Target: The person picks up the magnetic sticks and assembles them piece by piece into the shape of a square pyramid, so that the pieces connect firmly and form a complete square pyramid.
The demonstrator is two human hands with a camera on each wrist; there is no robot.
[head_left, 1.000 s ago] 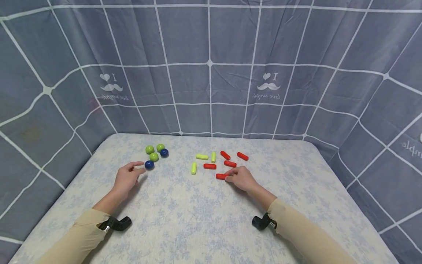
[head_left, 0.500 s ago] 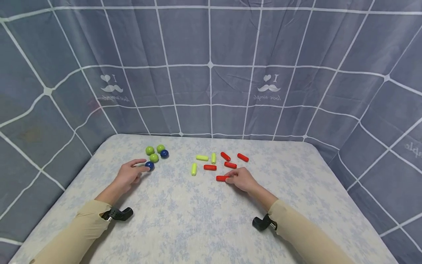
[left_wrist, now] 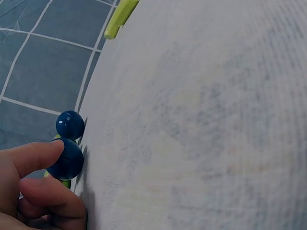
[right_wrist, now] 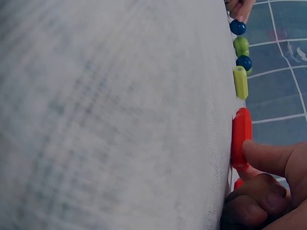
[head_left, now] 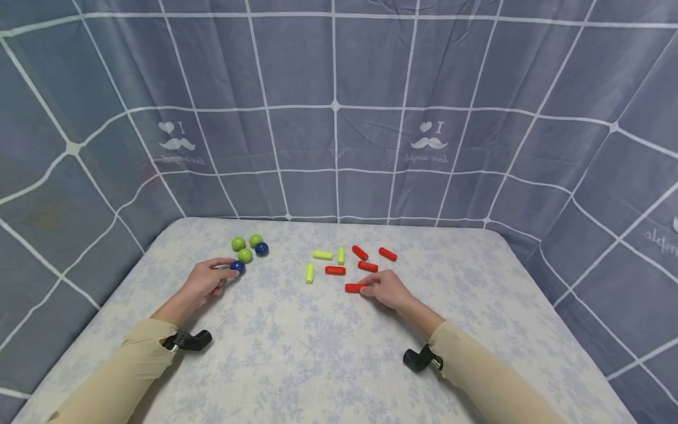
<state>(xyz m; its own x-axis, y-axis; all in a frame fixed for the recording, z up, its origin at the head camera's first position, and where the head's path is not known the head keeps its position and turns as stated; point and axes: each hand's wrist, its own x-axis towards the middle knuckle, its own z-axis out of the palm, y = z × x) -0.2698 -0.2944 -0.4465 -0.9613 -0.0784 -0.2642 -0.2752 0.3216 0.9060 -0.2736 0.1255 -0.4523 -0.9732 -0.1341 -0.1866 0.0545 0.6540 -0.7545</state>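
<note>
My left hand (head_left: 203, 281) pinches a glossy blue ball (head_left: 238, 267) between thumb and index finger, at the left of the table. In the left wrist view the thumb lies against this blue ball (left_wrist: 67, 160), while the other fingers are curled. Just behind it are several green balls (head_left: 245, 255) and a second blue ball (head_left: 262, 249). Right of the middle, my right hand (head_left: 389, 290) pinches the right end of a short red ridged stick (head_left: 352, 288), which lies close over the cloth. The right wrist view shows the thumb on this red stick (right_wrist: 241, 139).
Several other red sticks (head_left: 335, 270) lie behind the right hand. Yellow-green sticks (head_left: 309, 273) lie between the two hands. A pale floral cloth covers the table (head_left: 296, 359), and a grey-blue checked curtain (head_left: 296, 70) hangs around its back and sides.
My left hand has moved a little right, onto the nearest blue ball, and its thumb and index finger have come together on it. The right hand keeps its hold on the red stick.
</note>
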